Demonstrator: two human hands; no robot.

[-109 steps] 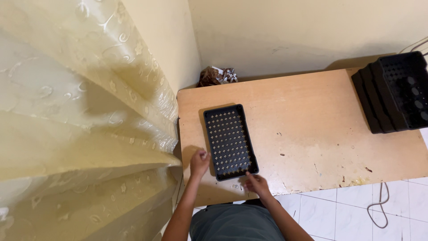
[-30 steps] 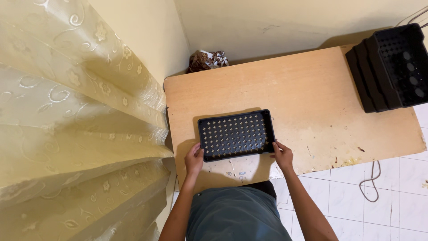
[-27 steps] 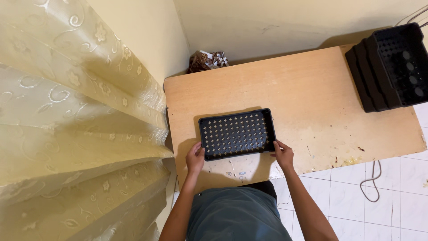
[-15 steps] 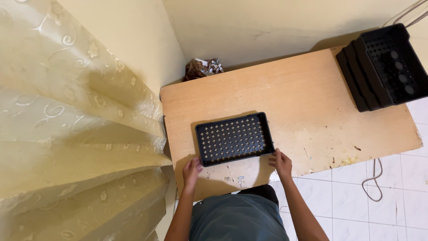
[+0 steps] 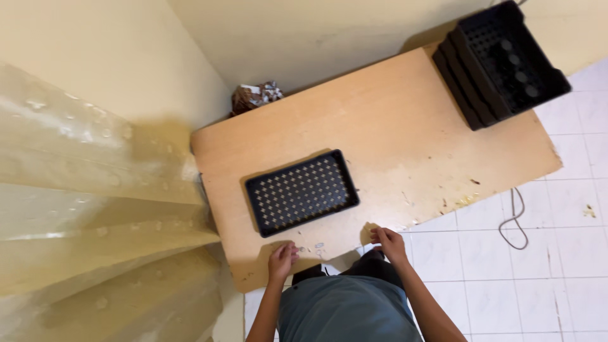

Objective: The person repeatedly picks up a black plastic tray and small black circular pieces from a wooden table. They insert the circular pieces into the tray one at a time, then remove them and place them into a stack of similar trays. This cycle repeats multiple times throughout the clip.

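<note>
- The black seedling tray (image 5: 302, 192) lies flat on the wooden table (image 5: 405, 114), with its long side toward the person and near the table's front edge.
- Neither hand touches the tray; both rest at the front edge of the table, just below it.
- The left hand (image 5: 282, 259) holds nothing; its fingers are loosely curled against the table edge.
- The right hand (image 5: 389, 243) is also empty, half open, with fingertips on the edge.
- It seems the tray is set down and released; another grasp would need both hands to reach forward to its short ends.
- A stack of black trays (image 5: 503, 60) stands at the far right corner, well apart.
</note>
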